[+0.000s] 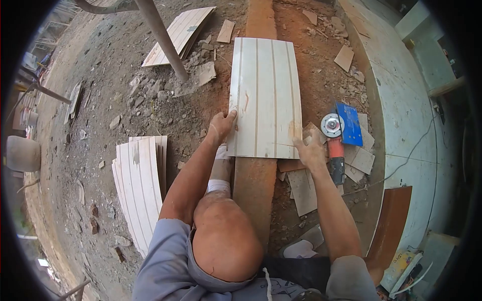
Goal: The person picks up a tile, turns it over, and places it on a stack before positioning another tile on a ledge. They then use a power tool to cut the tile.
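Observation:
A white tile with dark lengthwise stripes (266,95) lies across a reddish-brown plank (254,200) between my knees. My left hand (222,125) grips the tile's left edge near its lower corner, thumb on top. At the lower right corner, my right hand (310,150) holds the edge with its fingers partly hidden. Just right of that hand, an angle grinder (337,155) with a red and black body, a round disc and a blue guard rests on broken tile pieces (303,193).
Striped tiles are stacked at the left (138,185) and upper left (178,37). A metal pole (160,40) stands at the upper left beside rubble (150,90). On the right are a concrete ledge (401,120), a brown tile (391,218) and a cable (401,170).

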